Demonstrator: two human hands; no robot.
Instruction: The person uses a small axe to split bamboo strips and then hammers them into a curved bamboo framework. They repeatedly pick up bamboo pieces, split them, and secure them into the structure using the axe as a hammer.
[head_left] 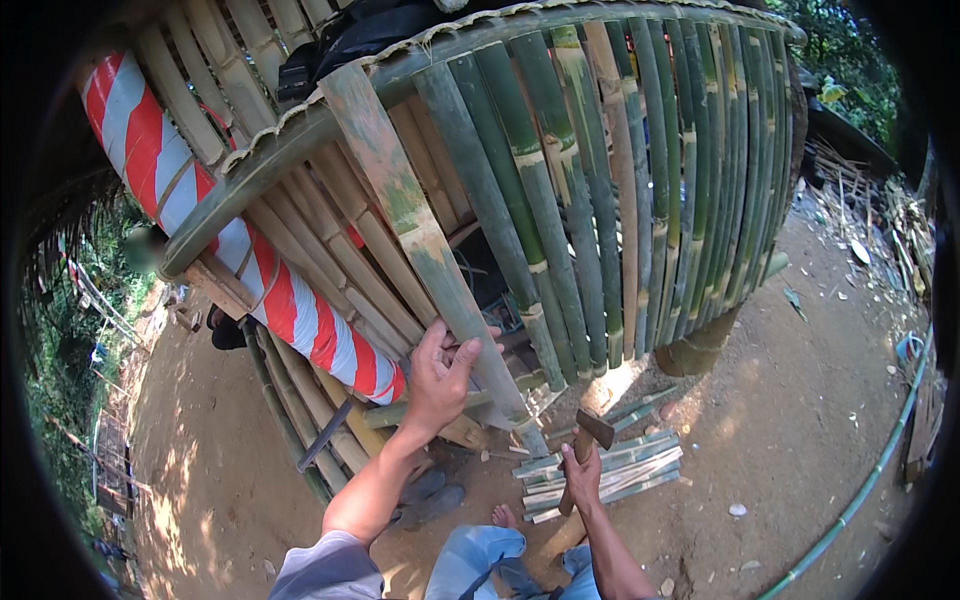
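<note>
Dirt yard, bamboo fence (620,190) of split green slats on curved rail. Left hand (440,375) raised, arm stretched up, fingers wrapped round loose slat (420,235), flat, weathered green-brown, leaning against fence. Right hand (582,470) low, fist clenched on wooden handle of hammer (592,432), head up, just right of slat's foot. Cut slats (630,465) piled on ground (800,420) under hammer. Red-white striped post (240,250) left.

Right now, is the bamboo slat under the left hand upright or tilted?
Tilted: the bamboo slat leans across the upright slats, left hand gripping its lower part.
</note>
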